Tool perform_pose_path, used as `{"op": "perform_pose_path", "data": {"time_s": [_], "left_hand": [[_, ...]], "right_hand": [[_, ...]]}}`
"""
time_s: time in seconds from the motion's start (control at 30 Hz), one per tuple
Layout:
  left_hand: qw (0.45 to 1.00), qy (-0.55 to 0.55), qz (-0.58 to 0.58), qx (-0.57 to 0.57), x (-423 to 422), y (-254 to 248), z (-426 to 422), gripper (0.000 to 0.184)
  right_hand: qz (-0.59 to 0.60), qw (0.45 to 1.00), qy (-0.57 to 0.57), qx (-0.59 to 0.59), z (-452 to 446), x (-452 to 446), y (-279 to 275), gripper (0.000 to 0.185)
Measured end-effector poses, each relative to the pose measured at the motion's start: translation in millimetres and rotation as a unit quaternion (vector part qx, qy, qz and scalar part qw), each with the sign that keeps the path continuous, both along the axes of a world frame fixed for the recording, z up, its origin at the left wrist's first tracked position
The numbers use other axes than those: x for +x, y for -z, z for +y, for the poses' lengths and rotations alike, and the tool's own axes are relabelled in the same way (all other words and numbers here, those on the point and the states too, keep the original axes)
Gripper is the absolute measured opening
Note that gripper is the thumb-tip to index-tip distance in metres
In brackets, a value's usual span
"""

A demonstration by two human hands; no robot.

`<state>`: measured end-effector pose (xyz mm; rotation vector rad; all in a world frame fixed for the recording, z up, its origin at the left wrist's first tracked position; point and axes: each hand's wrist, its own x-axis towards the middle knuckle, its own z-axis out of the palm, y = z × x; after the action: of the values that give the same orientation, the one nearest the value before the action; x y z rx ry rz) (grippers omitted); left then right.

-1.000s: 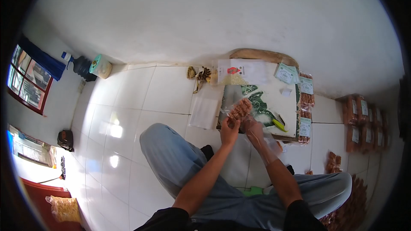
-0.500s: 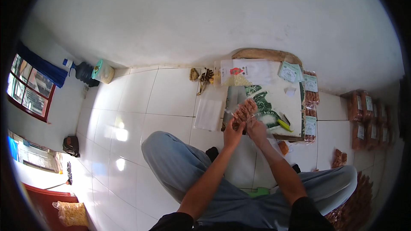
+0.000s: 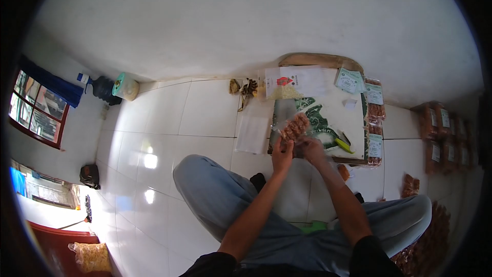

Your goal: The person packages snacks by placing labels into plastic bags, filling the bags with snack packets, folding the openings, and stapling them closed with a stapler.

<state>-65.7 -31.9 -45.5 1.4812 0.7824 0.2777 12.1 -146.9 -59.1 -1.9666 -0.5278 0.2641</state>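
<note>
A clear plastic bag of reddish-brown snack pieces is tilted above the near edge of a low table. My left hand grips its lower end, thumb and fingers closed on the plastic. Close beside it, my right hand is curled at the bag's lower right end; motion blurs its fingers, which seem closed on the plastic. To the right on the table lie a yellow-green cutter and a small white paper piece.
Printed labels and a white sheet with a red print lie at the table's back. Clear plastic sleeves are on the floor at left. Labelled snack packs line the right side, with stacked packs farther right.
My right hand has shifted slightly right, a little away from my left hand. The bag remains in my left hand, its lower part less covered. The whole view has shifted slightly.
</note>
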Motion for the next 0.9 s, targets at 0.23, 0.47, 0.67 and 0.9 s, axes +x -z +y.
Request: {"op": "perform_pose_path", "data": {"time_s": [0.23, 0.47, 0.67, 0.9], "left_hand": [[0.999, -0.013, -0.04, -0.019, 0.2, 5.6, -6.5, 0.066], [1.0, 0.024, 0.003, -0.004, -1.6, 7.6, -2.9, 0.069], [0.999, 0.013, -0.025, -0.017, 0.6, 11.1, -4.3, 0.065], [0.997, -0.057, -0.003, 0.049, -0.6, 11.1, -18.3, 0.051]], "right_hand": [[0.026, 0.999, 0.043, 0.009, 4.5, 2.0, -5.2, 0.019], [-0.004, 0.992, 0.114, -0.048, 12.1, -0.3, 7.2, 0.02], [-0.005, 0.998, 0.032, 0.046, 3.6, 1.9, 17.0, 0.021], [-0.047, 0.991, 0.121, -0.007, 14.9, -4.3, 16.6, 0.015]]}}
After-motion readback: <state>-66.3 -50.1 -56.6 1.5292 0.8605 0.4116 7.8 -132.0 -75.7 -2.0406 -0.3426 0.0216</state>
